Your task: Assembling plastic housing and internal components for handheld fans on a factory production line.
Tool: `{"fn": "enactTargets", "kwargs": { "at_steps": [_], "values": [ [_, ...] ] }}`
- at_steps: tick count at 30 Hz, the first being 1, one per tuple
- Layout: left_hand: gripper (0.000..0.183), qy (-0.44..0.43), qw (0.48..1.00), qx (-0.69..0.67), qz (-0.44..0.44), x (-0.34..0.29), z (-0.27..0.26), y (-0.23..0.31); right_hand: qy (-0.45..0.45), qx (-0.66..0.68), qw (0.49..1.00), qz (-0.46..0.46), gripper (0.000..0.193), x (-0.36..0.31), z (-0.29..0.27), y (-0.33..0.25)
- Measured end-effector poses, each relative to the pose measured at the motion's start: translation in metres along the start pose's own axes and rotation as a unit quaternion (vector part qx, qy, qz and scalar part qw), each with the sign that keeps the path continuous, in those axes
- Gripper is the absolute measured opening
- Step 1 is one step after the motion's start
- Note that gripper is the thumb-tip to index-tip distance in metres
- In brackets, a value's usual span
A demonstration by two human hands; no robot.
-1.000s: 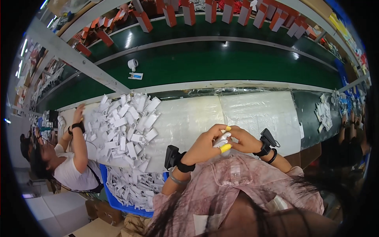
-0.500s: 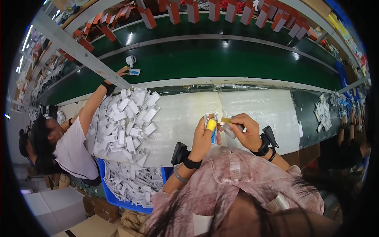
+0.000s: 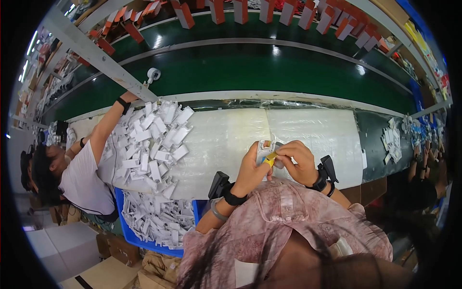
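My left hand (image 3: 253, 167), with a yellow cover on its thumb, is closed around a small white plastic housing (image 3: 263, 146) with some blue inside. Just to the right, my right hand (image 3: 299, 163) pinches a small flat yellowish strip (image 3: 272, 155) over the housing, close to the left thumb. My fingers hide most of the housing's lower half. Something grey shows beside the right fingers, too covered to name.
Beneath my hands lies a plastic-covered white work surface (image 3: 317, 130). White plastic housings (image 3: 151, 139) are heaped at left, above a blue bin (image 3: 126, 226) of similar parts. A co-worker (image 3: 84, 178) reaches toward a green conveyor (image 3: 231, 70). A metal post (image 3: 103, 60) slants nearby.
My right hand has brought the yellowish strip left and down onto the housing, and the left thumb has tilted toward it. At left, the co-worker's hand has drawn back behind the post.
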State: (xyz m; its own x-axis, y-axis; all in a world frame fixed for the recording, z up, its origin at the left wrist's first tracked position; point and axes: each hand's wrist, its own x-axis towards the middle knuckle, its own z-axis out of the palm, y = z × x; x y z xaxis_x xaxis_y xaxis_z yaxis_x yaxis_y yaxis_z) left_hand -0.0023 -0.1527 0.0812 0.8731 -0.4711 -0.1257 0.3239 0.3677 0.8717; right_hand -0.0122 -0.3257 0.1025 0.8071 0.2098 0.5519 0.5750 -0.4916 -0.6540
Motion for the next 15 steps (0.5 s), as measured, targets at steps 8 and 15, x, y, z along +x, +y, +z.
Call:
{"fn": "enactTargets", "kwargs": {
  "at_steps": [8, 15],
  "values": [
    [0.047, -0.002, 0.996, 0.075, 0.038, -0.0036, 0.0075, 0.0042, 0.002, -0.002, 0.999, -0.04, 0.021, -0.0058, -0.0035, 0.0016],
    [0.051, 0.012, 0.989, 0.134, 0.067, -0.0082, 0.0004, -0.0016, -0.006, -0.005, 0.999, -0.044, 0.022, -0.007, 0.0026, 0.0003]
  ]
}}
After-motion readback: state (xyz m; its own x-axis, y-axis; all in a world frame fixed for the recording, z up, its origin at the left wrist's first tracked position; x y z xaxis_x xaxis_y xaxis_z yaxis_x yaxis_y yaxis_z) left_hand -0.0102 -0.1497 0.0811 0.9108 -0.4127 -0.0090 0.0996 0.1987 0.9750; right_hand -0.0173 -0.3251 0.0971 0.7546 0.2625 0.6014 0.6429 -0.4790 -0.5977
